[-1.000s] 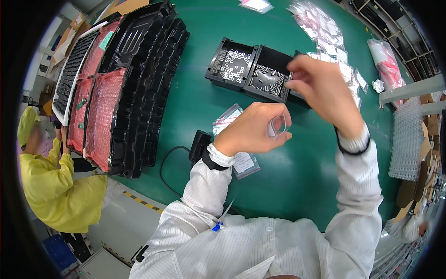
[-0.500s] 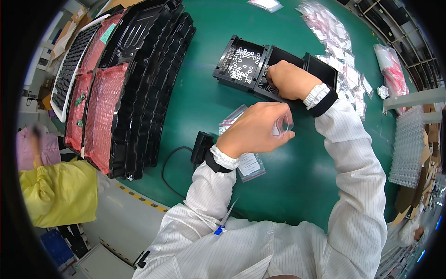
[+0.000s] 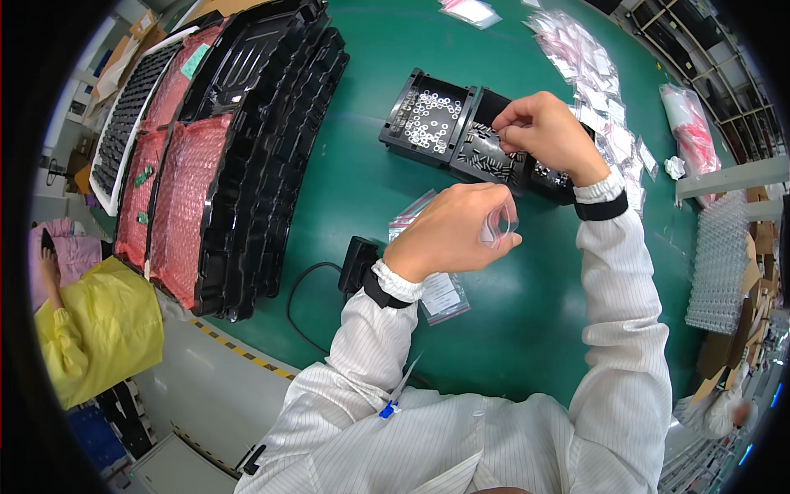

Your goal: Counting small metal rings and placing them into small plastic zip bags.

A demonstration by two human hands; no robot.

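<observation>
My left hand [image 3: 453, 230] is closed round a small clear plastic bag [image 3: 499, 221], whose mouth is held rounded toward the right. My right hand [image 3: 553, 136] is just above the middle black bin [image 3: 471, 171], thumb and fingertips pinched together; what they hold, if anything, is too small to name. Short metallic pins [image 3: 487, 155] lie in that middle bin. White rings [image 3: 434, 123] are scattered in the left bin. Small shiny parts [image 3: 550, 176] show in the right bin, which my right hand and wrist partly hide.
Stacked black trays [image 3: 271, 148] with pink bubble wrap [image 3: 191, 181] fill the left side. Flat clear bags [image 3: 444, 295] lie beside my left wrist, near a black device [image 3: 359, 259] with a cable. Many filled bags [image 3: 576, 58] lie far right. A person in yellow [image 3: 111, 329] is at left.
My right hand has come up out of the middle bin and shifted right, uncovering the metallic pins. My left hand has stayed in place with the bag.
</observation>
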